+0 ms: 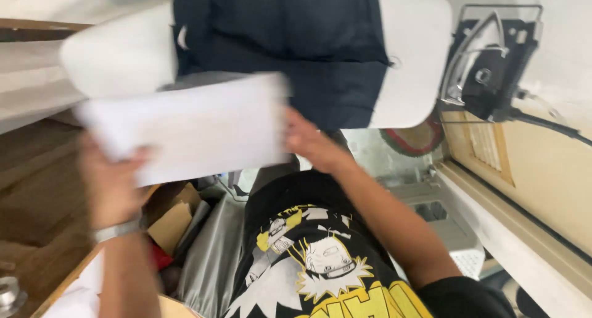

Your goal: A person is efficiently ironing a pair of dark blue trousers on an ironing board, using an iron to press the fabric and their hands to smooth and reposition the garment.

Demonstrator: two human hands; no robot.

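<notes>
- Ironing board (413, 59): white, a dark garment (308, 46) spread across it, an iron (487, 65) just beyond its end.
- White sheet (185, 130): held in front of the board, over the garment's edge; judged light, limp, crease-prone; best gripped at opposite edges.
- Left hand (111, 182): closed on sheet's left edge.
- Right hand (311, 142): closed on its right edge.
</notes>
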